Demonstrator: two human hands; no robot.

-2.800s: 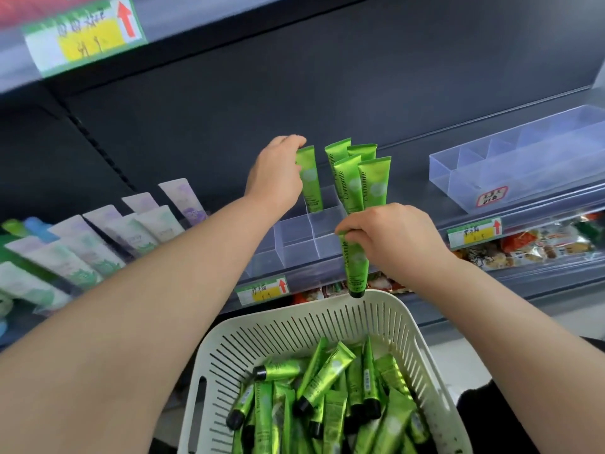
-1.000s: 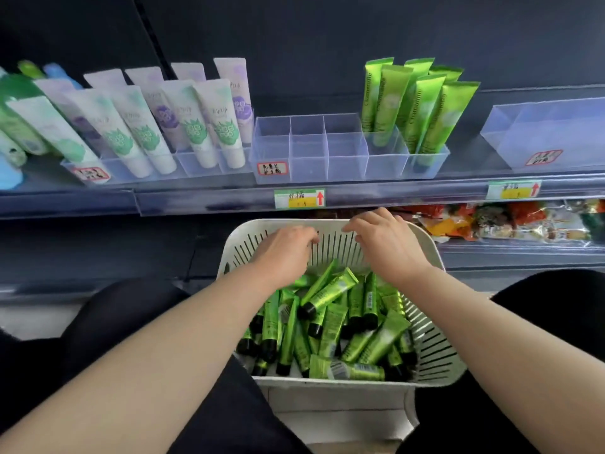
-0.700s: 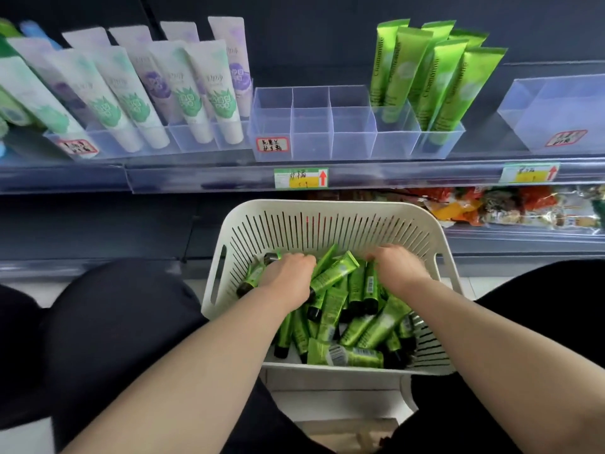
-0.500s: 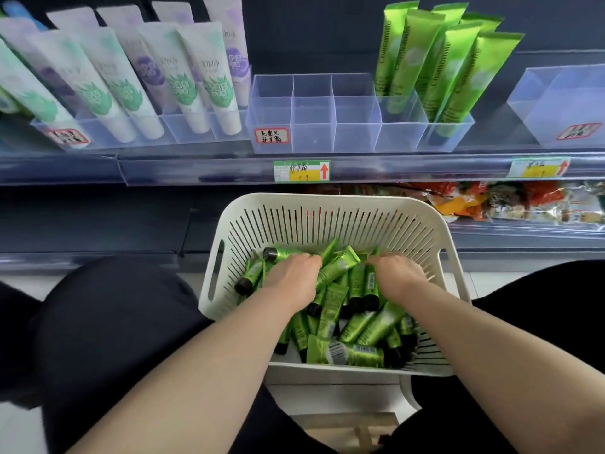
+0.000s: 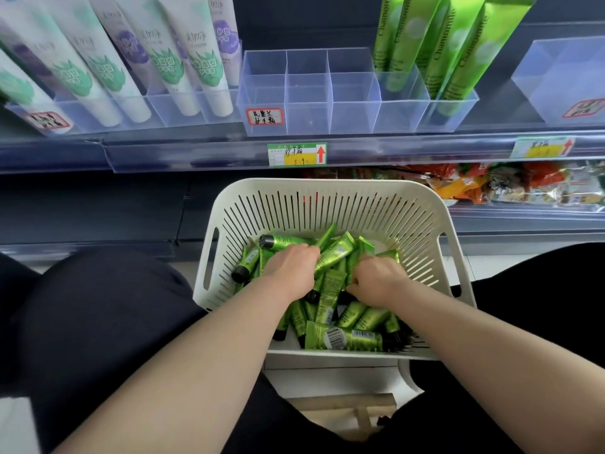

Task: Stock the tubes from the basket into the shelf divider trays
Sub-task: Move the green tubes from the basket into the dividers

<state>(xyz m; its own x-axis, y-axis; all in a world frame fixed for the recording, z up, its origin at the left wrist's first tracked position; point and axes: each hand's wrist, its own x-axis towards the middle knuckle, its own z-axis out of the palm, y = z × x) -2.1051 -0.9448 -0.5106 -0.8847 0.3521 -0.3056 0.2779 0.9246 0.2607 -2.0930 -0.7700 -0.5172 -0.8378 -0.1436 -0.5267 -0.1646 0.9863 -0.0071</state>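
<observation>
Hands (image 5: 289,273) (image 5: 376,283) curled round glossy green tubes (image 5: 340,339), slotted white plastic basket (image 5: 327,186)

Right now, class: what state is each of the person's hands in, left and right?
Left hand: curled round a green Chamomile tube in the white basket.
Right hand: curled among the green tubes; grip cannot be told.

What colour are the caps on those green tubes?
Black caps on the tubes; clearest in the head view, near the left wall of the basket.
</observation>
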